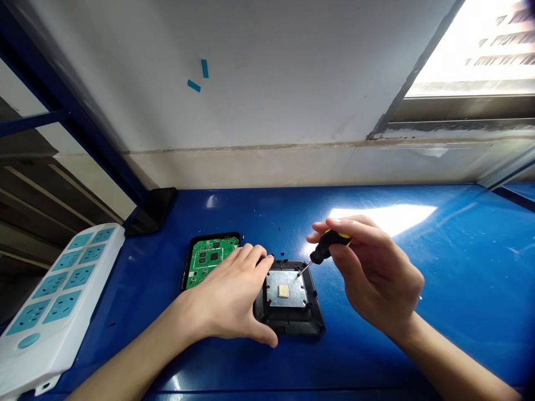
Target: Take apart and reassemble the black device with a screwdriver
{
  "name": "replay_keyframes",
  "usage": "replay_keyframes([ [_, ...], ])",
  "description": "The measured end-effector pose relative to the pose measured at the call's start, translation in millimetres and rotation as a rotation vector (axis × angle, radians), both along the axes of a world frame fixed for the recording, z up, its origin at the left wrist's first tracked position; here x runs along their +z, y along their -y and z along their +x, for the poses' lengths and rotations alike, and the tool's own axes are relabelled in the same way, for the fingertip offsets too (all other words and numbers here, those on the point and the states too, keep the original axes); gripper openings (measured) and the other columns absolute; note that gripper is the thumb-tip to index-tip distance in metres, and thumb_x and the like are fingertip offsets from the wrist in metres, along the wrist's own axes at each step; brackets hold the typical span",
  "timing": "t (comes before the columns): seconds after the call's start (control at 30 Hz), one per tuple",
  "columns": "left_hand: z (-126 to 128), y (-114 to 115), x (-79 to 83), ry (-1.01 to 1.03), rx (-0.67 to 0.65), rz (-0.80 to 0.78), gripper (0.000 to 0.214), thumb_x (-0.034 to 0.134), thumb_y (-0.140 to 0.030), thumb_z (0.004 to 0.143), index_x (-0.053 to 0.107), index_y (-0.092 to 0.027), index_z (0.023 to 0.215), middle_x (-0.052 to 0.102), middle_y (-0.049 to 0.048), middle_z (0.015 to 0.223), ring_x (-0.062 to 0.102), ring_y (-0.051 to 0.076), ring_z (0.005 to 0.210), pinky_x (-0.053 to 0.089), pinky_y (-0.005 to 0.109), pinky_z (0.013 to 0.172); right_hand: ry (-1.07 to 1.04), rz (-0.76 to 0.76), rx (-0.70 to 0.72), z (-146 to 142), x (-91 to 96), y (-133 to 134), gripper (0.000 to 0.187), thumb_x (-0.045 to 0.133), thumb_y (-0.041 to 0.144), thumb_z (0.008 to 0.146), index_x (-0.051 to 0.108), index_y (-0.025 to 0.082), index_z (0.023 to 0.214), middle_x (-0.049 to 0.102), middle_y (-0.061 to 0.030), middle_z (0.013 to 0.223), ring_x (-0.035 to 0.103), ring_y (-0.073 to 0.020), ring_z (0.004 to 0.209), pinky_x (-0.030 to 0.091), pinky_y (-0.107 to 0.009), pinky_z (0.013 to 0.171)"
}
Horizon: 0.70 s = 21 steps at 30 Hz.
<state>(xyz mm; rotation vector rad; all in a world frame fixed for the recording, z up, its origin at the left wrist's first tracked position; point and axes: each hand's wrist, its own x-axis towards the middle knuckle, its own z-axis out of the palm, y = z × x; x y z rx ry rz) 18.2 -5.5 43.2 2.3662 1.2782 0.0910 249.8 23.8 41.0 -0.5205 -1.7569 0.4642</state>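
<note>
My right hand grips a small screwdriver with a black and yellow handle. The screwdriver slants down to the left, its tip at the upper right corner of a silver metal plate. That plate sits inside a square black plastic cover, with a cream thermal pad at its middle. My left hand holds the cover by its left side, thumb near the lower edge and fingers at the top. Beyond the left hand, a green circuit board lies in another black housing, partly hidden by the hand.
A white power strip with teal sockets stands at the left. Behind it is a black object by the blue frame post. Small dark screws or bits lie on the blue table. A wall bounds the back.
</note>
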Motion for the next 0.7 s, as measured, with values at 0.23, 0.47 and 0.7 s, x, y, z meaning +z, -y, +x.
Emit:
replay_keyframes([
  [0.23,-0.7,-0.2,-1.7,0.001,-0.001,0.005,0.106,0.082,-0.07,0.063,0.049,-0.015,0.147,0.052,0.0149,0.138,0.046,0.043,0.131,0.042,0.057,0.111,0.035,0.087,-0.13,0.5,2.8,-0.2,0.043,0.071,0.003,0.087,0.071,0.028,0.122,0.06,-0.0016,0.094,0.061,-0.0139,0.076,0.054,-0.032,0.059],
  [0.47,-1.1,-0.9,-3.4,0.009,-0.001,0.016,0.106,0.081,-0.072,0.063,0.049,-0.017,0.148,0.052,0.0151,0.139,0.045,0.043,0.131,0.041,0.058,0.111,0.028,-0.039,-0.026,-0.7,3.2,4.1,0.044,0.039,0.012,0.105,0.059,0.028,0.141,0.062,-0.0073,0.123,0.071,-0.0185,0.1,0.061,-0.04,0.082],
  [0.7,0.3,-1.4,-1.6,-0.003,0.0,0.011,0.108,0.082,-0.071,0.063,0.048,-0.015,0.148,0.052,0.0158,0.139,0.046,0.043,0.131,0.041,0.058,0.111,0.09,-0.02,0.0,3.8,1.3,0.9,0.053,0.05,0.005,0.099,0.052,0.03,0.146,0.067,-0.0049,0.12,0.073,-0.0165,0.095,0.064,-0.036,0.078],
])
